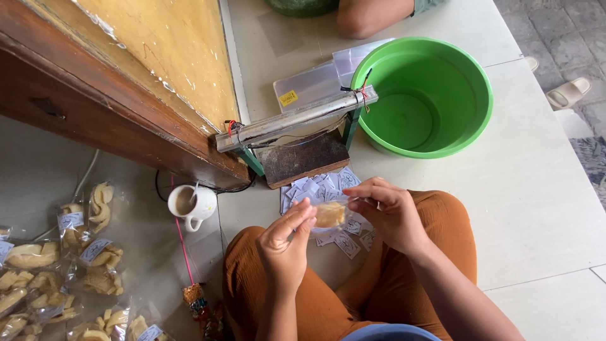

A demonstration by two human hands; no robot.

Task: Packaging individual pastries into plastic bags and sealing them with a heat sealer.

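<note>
While my left hand point(287, 243) and right hand point(388, 211) pinch opposite edges of the small clear bag point(329, 215) above my lap, its yellow cracker seems light, brittle; the film seems slippery, best gripped at the rims.

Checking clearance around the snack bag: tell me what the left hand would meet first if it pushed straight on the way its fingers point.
The left hand points up-right at the small clear snack bag it already pinches; beyond that, probably the right hand's fingers.
</note>
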